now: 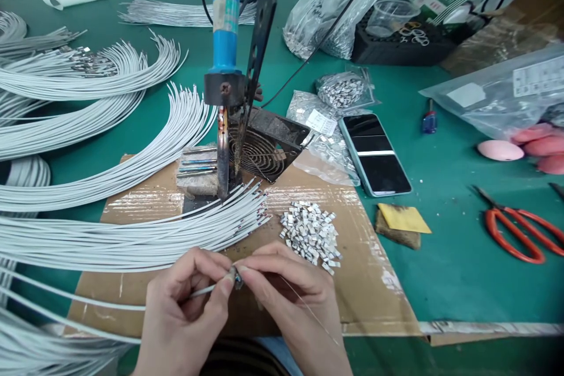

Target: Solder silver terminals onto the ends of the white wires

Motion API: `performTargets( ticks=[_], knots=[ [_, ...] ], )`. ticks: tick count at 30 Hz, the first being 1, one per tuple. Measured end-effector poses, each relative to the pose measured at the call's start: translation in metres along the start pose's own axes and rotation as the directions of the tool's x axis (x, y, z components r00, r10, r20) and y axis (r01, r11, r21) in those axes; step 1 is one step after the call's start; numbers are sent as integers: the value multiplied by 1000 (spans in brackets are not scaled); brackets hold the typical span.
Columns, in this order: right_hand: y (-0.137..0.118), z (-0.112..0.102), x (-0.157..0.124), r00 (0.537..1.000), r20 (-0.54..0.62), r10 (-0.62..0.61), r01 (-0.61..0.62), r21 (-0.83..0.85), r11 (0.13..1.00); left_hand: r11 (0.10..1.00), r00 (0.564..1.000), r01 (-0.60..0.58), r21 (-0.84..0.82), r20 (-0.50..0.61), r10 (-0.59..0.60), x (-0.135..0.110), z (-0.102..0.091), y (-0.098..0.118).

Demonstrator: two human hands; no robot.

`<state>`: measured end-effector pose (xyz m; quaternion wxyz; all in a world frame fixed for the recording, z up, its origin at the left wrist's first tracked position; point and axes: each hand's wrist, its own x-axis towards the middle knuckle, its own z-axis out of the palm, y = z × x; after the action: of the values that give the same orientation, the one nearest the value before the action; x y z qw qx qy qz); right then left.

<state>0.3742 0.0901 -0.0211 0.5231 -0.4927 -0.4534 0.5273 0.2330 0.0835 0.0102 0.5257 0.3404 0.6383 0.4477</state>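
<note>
My left hand (187,305) is closed in a pinch around a white cable (202,291) near its end. A small metal connector (238,279) sits at that end, between the fingertips of both hands. My right hand (293,299) pinches the connector from the other side, its fingertips hiding part of it. A thin wire (308,308) runs across the right palm. Just beyond my hands lies a bundle of white cables (176,241) with bared ends. To its right is a pile of small metal connector pieces (311,232) on the cardboard (361,299).
A soldering iron with a blue handle (226,17) stands upright, its tip down near the cable ends. Behind it leans a black fan (259,150). A phone (374,153), a yellow sponge (403,218) and red-handled scissors (515,235) lie to the right. More cable bundles (110,170) curve at left.
</note>
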Motion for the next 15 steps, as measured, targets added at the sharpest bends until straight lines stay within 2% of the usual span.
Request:
performTargets(
  ticks=[7, 9, 12, 15],
  knots=[
    [0, 0, 0, 1000, 3, 24, -24, -3, 1000, 1000, 1000, -3, 30, -22, 4, -1, 2, 1],
    [1, 1, 0, 1000, -1, -9, 9, -24, 1000, 1000, 1000, -8, 30, -26, 9, -1, 3, 2],
    [1, 2, -3, 996, -39, -84, 79, -107, 991, 1000, 999, -22, 5, -38, 22, 1, 5, 2],
    [-1, 4, -10, 989, -112, -97, 70, -223, 972, 999, 998, -35, 1, -45, 35, 4, 7, 2]
  ],
)
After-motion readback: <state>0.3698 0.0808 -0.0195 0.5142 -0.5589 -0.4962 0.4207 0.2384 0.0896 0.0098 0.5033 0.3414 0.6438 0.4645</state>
